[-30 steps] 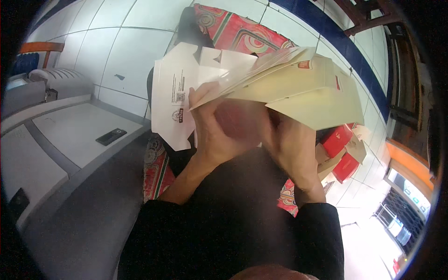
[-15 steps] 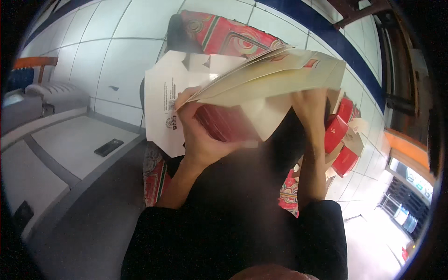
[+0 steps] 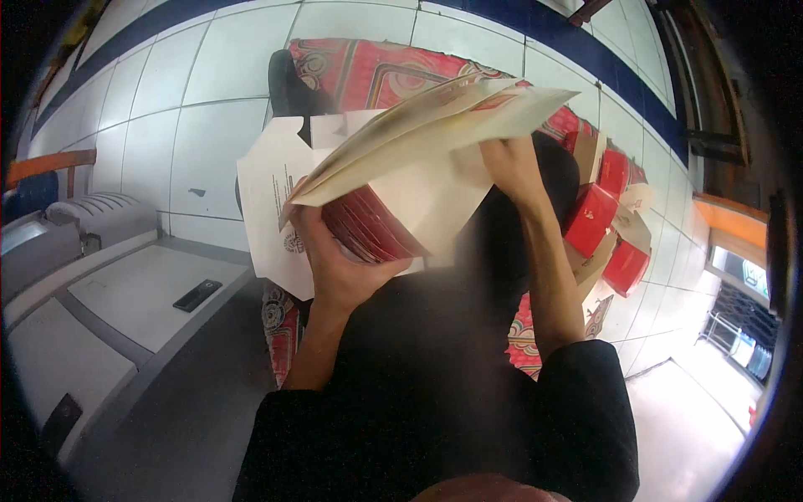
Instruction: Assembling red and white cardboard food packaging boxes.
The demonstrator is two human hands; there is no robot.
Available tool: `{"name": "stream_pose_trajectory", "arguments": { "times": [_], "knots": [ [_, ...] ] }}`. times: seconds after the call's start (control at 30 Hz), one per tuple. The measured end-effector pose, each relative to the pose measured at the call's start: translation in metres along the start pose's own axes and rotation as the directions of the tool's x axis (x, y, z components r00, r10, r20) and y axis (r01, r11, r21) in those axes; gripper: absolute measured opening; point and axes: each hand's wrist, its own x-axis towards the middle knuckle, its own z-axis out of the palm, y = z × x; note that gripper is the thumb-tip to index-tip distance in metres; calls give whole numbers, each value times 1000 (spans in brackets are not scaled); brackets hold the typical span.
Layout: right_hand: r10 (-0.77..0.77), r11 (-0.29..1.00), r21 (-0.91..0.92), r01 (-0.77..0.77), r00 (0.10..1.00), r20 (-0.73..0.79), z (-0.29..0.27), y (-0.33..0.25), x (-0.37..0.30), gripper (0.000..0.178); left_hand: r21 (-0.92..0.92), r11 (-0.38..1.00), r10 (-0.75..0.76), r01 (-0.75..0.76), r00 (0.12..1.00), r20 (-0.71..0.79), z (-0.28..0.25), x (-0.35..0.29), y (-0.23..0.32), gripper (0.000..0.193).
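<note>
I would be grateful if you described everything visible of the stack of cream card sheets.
The stack looks like thin cardboard, cream above, with a blurred reddish patch near its top and layered dark-red panels showing beneath its left part. Its sheets are slightly fanned and slant up to the right in the picture. The left grip clasps its lower left; the right grip touches its right side. A white printed piece shows partly behind it.

Cardboard sheets [image 3: 418,144] are cream and red, the mat [image 3: 358,71] red-swirled
</note>
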Motion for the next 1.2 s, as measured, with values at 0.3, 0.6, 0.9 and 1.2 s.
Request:
{"name": "stream_pose_trajectory", "arguments": {
  "times": [0.3,0.6,0.9,1.2],
  "knots": [
    [97,987,113,-116,982,165,-2,16,-3,20,115,993,6,-6,1000,5,-6,2,6,137],
    [227,974,-96,-207,919,323,-5,8,12,25,64,998,30,-30,1000,4,-2,7,3,133],
    [-43,984,-136,118,888,458,-9,37,33,25,0,1000,4,-4,1000,7,-1,3,-2,132],
    [168,978,-174,-115,928,333,5,-146,-29,22,130,991,21,-17,999,-27,7,8,20,123]
  ]
}}
